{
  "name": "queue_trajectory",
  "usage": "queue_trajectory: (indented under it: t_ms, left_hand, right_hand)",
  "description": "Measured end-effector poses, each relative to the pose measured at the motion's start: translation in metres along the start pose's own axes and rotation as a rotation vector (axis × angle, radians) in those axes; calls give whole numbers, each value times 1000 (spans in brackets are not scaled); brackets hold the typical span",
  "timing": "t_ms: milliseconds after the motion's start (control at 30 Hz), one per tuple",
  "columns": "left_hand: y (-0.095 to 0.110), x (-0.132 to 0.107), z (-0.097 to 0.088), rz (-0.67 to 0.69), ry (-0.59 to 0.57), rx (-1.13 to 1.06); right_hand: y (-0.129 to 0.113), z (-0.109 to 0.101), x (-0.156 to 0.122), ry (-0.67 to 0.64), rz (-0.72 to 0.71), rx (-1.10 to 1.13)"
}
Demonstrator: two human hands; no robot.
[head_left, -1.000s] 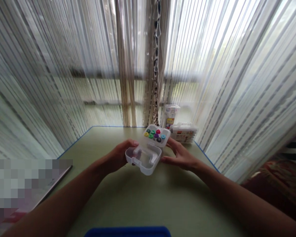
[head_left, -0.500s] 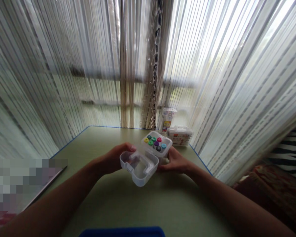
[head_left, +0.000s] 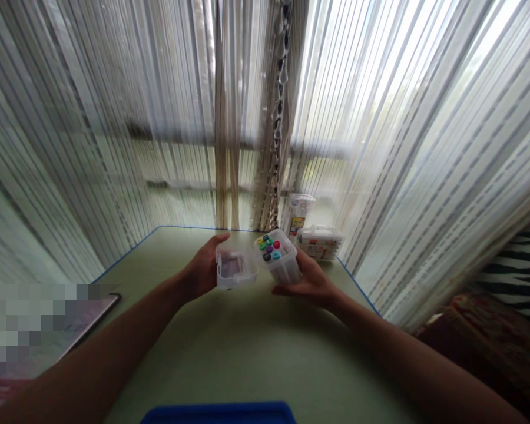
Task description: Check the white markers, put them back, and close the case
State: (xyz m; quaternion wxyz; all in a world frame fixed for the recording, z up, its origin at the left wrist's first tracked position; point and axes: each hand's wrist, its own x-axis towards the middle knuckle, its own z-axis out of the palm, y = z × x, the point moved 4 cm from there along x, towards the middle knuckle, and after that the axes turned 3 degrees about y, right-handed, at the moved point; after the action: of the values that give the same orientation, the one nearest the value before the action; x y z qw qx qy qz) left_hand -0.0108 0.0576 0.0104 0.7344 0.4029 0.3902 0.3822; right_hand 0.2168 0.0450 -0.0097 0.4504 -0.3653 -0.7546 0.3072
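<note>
My hands hold a small clear plastic box (head_left: pixel 256 262) up above the table, its two halves opened out side by side. My left hand (head_left: pixel 201 272) grips the half on the left (head_left: pixel 235 268), which holds a blurred pale insert. My right hand (head_left: pixel 308 284) cradles the other half (head_left: pixel 277 259) from below. Several round coloured caps (head_left: pixel 268 248) in green, yellow, purple, red and blue sit in that half. The hinge between the halves is hidden.
The green tabletop (head_left: pixel 247 353) has blue-taped edges. Two white packages (head_left: pixel 297 215) (head_left: pixel 320 242) stand at its back right, before sheer striped curtains (head_left: pixel 371 118). A blue container rim (head_left: pixel 218 413) shows at the near edge, and a pixelated flat device (head_left: pixel 83 318) lies at the left.
The two box halves have swung closer together and turned more upright. The capped half has tilted, and both hands have moved slightly inward.
</note>
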Motion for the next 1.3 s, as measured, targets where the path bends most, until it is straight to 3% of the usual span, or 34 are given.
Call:
queue_trajectory:
  t_ms: [367, 1000, 1300]
  left_hand:
    - [5, -3, 2, 9, 44, -90]
    - [7, -6, 10, 67, -3, -212]
    - [8, -3, 2, 200, 167, -174]
  right_hand:
    - [-10, -8, 2, 151, 24, -384]
    - [-10, -4, -3, 234, 26, -500]
    - [-24, 5, -8, 161, 15, -501]
